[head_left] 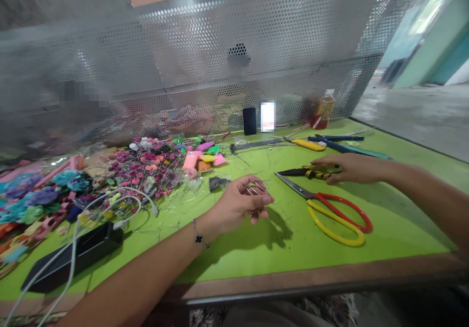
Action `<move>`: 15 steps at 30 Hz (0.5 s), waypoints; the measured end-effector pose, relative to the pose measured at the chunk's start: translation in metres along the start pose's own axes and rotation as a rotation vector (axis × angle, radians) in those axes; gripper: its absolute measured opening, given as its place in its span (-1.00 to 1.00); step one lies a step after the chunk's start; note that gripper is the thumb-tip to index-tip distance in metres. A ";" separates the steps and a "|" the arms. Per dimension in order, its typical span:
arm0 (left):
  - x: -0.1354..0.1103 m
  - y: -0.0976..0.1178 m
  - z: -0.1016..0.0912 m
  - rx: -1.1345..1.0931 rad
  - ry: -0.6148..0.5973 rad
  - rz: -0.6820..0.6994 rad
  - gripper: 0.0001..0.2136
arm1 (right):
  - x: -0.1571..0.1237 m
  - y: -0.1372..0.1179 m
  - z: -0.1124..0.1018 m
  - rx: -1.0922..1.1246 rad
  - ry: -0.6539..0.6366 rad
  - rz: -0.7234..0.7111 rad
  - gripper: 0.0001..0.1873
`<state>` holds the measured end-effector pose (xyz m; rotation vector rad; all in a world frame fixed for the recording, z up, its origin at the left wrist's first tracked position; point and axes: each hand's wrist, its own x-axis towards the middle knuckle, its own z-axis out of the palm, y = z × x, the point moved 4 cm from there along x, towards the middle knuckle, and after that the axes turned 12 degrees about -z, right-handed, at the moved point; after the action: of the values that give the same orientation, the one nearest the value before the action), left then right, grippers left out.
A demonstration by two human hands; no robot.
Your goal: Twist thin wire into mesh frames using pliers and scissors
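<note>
My left hand [238, 202] pinches several thin metal wires [258, 188] above the lime-green table [395, 219]. My right hand [351, 168] lies flat, palm down, with its fingertips at the yellow-and-black handles of a pair of pliers [311, 173]. Just below that hand lie large scissors [339, 217] with red and yellow loop handles. Their steel blades point up and left, between my two hands.
A heap of small wire-stemmed artificial flowers [146, 163] and pink, yellow and orange clay blocks [200, 160] lie to the left. Beyond are more hand tools [309, 144], a phone [249, 121] and a bottle [324, 110] against a perforated metal screen [183, 39]. A black box [71, 256] trails white cable.
</note>
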<state>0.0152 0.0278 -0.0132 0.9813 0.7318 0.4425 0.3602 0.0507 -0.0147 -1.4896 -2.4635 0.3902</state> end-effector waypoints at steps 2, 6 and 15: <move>-0.001 0.000 0.001 -0.010 -0.046 -0.013 -0.49 | 0.003 -0.001 0.002 -0.024 -0.019 0.004 -0.50; 0.000 -0.002 -0.001 -0.002 -0.087 -0.019 -0.50 | 0.012 -0.008 0.006 -0.233 -0.001 0.079 -0.80; 0.001 0.001 -0.005 -0.056 -0.025 -0.013 -0.51 | 0.033 -0.044 0.008 -0.096 0.148 -0.076 -0.42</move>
<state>0.0121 0.0318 -0.0138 0.9272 0.6996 0.4366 0.3063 0.0595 -0.0047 -1.4012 -2.4425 0.1442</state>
